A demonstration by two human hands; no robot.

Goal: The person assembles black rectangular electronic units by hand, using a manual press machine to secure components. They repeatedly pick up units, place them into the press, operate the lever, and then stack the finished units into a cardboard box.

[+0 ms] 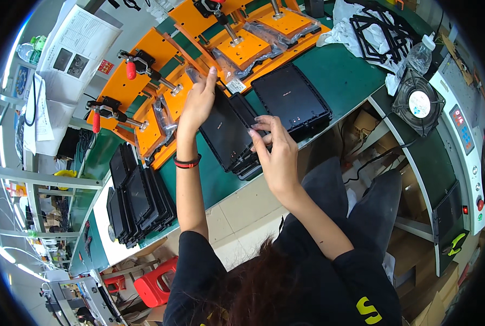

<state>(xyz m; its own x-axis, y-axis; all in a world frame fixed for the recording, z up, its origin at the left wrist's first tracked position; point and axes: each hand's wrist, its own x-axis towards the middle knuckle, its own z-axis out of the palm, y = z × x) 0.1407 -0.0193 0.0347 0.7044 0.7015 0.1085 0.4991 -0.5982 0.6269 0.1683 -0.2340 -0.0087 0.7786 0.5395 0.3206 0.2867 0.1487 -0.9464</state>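
Note:
My left hand rests its fingers on the far end of a flat black rectangular panel, which tops a small stack on the green bench. A red band circles that wrist. At the panel's near right corner my right hand pinches its edge. A second stack of black panels lies just right of it. Behind, an orange clamp fixture carries red-handled toggle clamps and clear plastic bags.
More black panels are stacked at the bench's left end. A small fan and a plastic bottle stand at the right by a grey control box. Black frames on white wrapping lie behind. A red stool sits below.

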